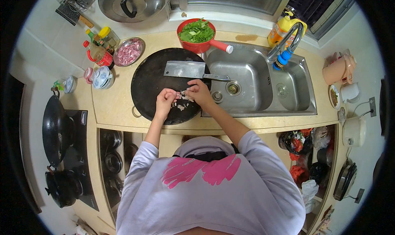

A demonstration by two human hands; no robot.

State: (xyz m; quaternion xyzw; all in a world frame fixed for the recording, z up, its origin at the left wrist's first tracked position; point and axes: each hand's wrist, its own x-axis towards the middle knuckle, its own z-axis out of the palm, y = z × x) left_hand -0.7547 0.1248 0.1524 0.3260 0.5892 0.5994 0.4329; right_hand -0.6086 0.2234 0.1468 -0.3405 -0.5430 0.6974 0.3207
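Both my hands work over a round black chopping board on the beige counter. My left hand and my right hand pinch a small pale piece, likely a garlic clove, between their fingertips. Several pale bits and peelings lie on the board just under the hands. A steel cleaver rests flat on the far side of the board, its handle pointing right toward the sink.
A double steel sink with a tap lies right of the board. Behind stand a red pan of greens, a steel bowl of raw meat and bottles. A wok sits on the stove at left.
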